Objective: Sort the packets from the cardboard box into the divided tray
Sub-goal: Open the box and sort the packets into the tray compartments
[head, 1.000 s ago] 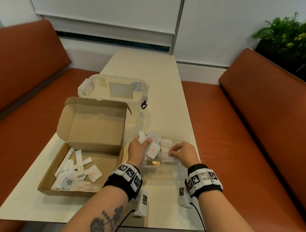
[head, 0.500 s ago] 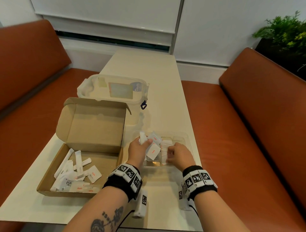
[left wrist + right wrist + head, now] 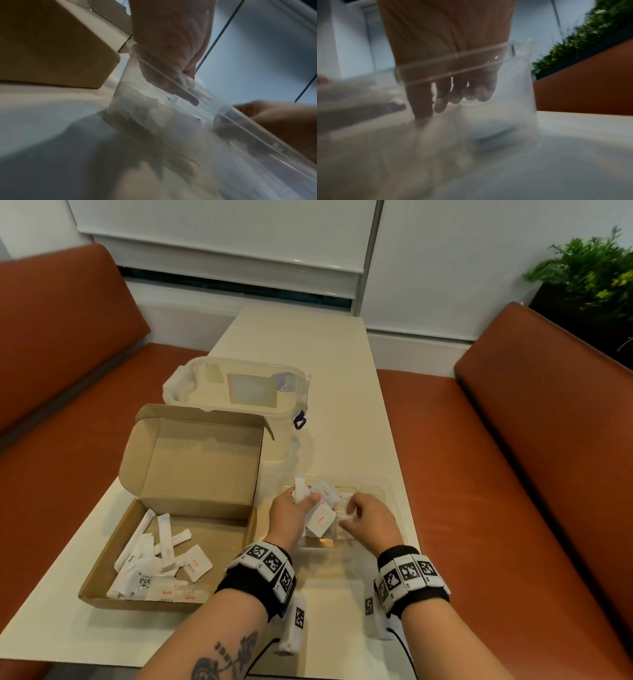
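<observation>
The left hand [image 3: 289, 513] hung over the near-left part of the clear tray [image 3: 390, 486], its fingers and thumb curled round a fan of white packets [image 3: 320, 517]: flat square ones with red print and one narrow stick poking up behind. The right hand [image 3: 368, 520] sat just beside it, inside the tray, fingers bent down onto white packets lying there; whether it pinched one or only nudged them could not be told, as the wrist view was blurred through the tray wall. More packets [image 3: 164, 563], sticks and squares mixed, lay in the near-left corner of the cardboard box [image 3: 191, 474], which stood open, touching or nearly touching the tray's left side. A lidded plastic tub [image 3: 236, 392] stood behind the box.

The sort looked part done, with a fair heap left in the box. The risks, as I judged them:

- The fan was loosely held, so drawing one packet out could drag a neighbour with it and drop it in the wrong compartment
- Squares and sticks sat together in one grip, so kinds could get mixed
- The tray looked light and slippery, and a push from the right hand could slide it along the table [image 3: 342, 364]
- The dividers were hard to see through clear plastic, so a packet could straddle one
</observation>
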A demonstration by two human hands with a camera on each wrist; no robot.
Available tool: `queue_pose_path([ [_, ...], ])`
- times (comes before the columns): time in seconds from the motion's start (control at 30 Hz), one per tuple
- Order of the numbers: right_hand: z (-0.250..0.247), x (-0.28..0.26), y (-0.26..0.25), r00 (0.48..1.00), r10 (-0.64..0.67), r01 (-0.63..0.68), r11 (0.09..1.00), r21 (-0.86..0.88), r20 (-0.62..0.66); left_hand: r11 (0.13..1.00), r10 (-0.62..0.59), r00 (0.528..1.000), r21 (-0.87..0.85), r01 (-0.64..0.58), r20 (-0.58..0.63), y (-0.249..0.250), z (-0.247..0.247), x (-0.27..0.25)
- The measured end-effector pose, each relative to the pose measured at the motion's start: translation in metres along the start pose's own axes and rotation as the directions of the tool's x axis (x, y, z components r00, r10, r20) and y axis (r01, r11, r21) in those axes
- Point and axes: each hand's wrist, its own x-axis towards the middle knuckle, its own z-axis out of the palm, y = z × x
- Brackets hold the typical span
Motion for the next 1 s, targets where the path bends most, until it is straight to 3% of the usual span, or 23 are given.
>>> queue_pose_path([
  [0.1, -0.007, 0.002, -0.011, 0.99, -0.012, 0.047, 0.967, 0.249, -0.141, 0.999, 0.024, 0.999, 0.03, -0.025, 0.023, 0.001, 0.002, -0.001],
  [0.27, -0.015, 0.011, -0.025, 0.999, -0.008, 0.025, 0.925, 0.379, -0.046, 0.997, 0.039, 0.995, 0.065, -0.045, 0.089, 0.0, 0.005, -0.002],
  [0.5, -0.013, 0.011, -0.022, 0.962, 0.207, -0.041, 0.753, 0.657, -0.177, 1.0, -0.004, 0.994, 0.007, 0.003, 0.106, 0.003, 0.004, 0.0],
  [0.63, -0.008, 0.006, -0.022, 0.97, 0.216, -0.069, 0.684, 0.726, -0.112, 1.0, 0.008, 0.994, 0.012, -0.009, 0.11, 0.002, 0.004, 0.001],
  [0.7, -0.009, 0.004, -0.023, 0.979, 0.175, -0.053, 0.71, 0.702, -0.103, 0.999, 0.026, 0.994, 0.026, -0.029, 0.107, 0.002, 0.002, 0.0],
  [0.87, -0.022, 0.006, -0.023, 0.999, -0.009, 0.024, 0.895, 0.446, -0.035, 0.995, 0.051, 0.989, 0.076, -0.062, 0.14, 0.002, 0.003, -0.002],
  [1.0, -0.025, 0.002, -0.011, 0.993, 0.091, -0.052, 0.908, 0.416, -0.075, 0.997, 0.077, 0.995, -0.004, -0.077, 0.065, 0.002, 0.001, -0.001],
])
